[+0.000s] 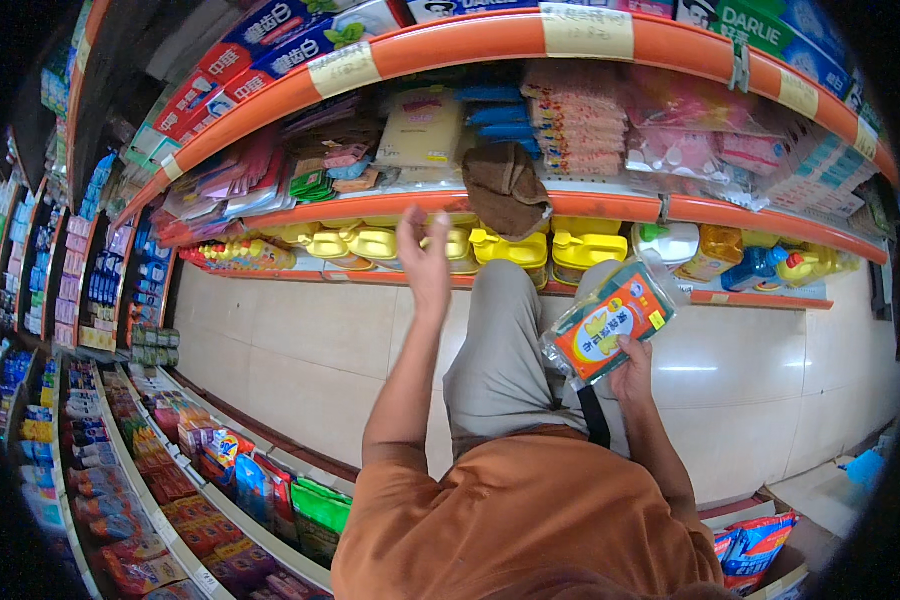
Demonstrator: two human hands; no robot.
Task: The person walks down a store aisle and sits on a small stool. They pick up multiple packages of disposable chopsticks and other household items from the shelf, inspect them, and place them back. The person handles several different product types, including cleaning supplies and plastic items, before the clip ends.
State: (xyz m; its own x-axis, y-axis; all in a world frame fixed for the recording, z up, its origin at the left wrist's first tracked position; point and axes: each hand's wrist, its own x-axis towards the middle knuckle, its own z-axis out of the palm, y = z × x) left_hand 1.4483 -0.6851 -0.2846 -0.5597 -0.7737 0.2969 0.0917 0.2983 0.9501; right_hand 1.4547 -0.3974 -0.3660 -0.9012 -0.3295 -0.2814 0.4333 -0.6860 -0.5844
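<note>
In my right hand (633,367) is a flat plastic-wrapped pack of scouring cloth (601,327), dark green with an orange printed label. I pinch its lower edge with the thumb on top. My left hand (424,259) is raised near the orange edge of the lower shelf (360,207), fingers apart and nothing in them. A crumpled brown cloth (504,187) hangs over that edge, just right of my left hand. Behind it on the shelf are a pack of pale yellow cloth (420,126) and a stack of pink packets (576,120).
Yellow-capped jugs (511,251) line the bottom shelf before my knees. Above, toothpaste boxes (270,45) sit behind an orange shelf rail (465,43). Green scouring pads (313,184) lie to the left. Behind me stands another rack with detergent bags (251,480). Pale floor tiles (307,322) lie between.
</note>
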